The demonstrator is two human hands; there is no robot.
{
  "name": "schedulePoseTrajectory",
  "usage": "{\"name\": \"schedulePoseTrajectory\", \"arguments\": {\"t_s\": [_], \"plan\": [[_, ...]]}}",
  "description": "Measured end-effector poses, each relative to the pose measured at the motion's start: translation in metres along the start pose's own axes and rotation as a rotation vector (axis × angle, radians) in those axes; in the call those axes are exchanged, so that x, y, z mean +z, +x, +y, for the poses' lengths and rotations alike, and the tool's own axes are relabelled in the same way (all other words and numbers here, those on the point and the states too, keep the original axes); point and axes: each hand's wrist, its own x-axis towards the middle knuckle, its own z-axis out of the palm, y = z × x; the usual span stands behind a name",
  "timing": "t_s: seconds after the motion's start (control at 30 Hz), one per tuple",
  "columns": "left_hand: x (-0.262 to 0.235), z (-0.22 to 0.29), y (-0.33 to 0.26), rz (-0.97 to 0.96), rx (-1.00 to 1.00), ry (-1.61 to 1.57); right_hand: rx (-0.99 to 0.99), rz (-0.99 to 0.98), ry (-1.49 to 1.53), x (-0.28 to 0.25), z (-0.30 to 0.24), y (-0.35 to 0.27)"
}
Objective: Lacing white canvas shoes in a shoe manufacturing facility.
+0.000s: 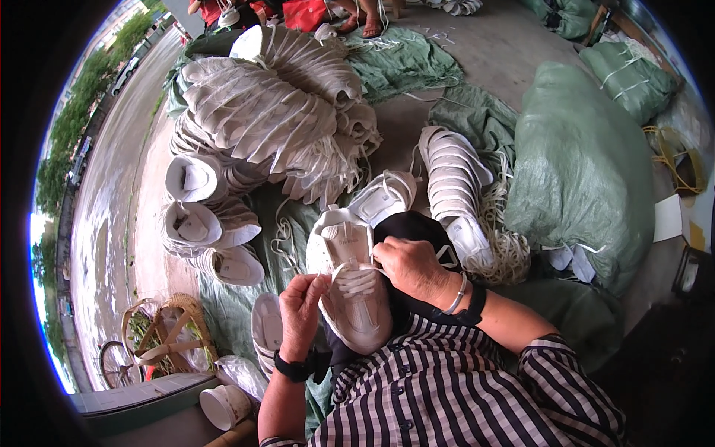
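Observation:
A white shoe upper (365,322) lies on my lap with its rounded toe toward me and its tongue folded out at the far end. Pale shoelace (356,286) crosses its front in several rows. On the left side of the shoe, my left hand (299,309) is closed in a pinch on the lace. My right hand (410,270) is closed at the right edge, its fingertips on the lace at the eyelets. Just beyond the shoe sits another white shoe upper (386,195). A further upper (266,325) is partly hidden beside my left wrist.
A large heap of nested white uppers (261,112) stands ahead. Smaller stacks (192,179) are at the left, and a long stack (450,175) at the right. A bulky green sack (581,171) fills the right. A wicker basket (179,328) and white bucket (225,407) sit lower left.

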Motion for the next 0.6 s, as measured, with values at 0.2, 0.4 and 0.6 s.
{"name": "schedulePoseTrajectory", "arguments": {"t_s": [0.2, 0.4, 0.6], "plan": [[-0.001, 0.003, 0.01, -0.096, -0.04, 0.083, -0.186, -0.075, -0.012, -0.014, 0.015, 0.002], [-0.007, 0.009, 0.017, -0.176, -0.149, 0.002, -0.201, -0.071, 0.03, -0.014, 0.017, 0.004], [-0.009, 0.008, 0.018, -0.18, -0.167, -0.092, -0.24, -0.072, 0.035, -0.016, 0.016, 0.007]]}}
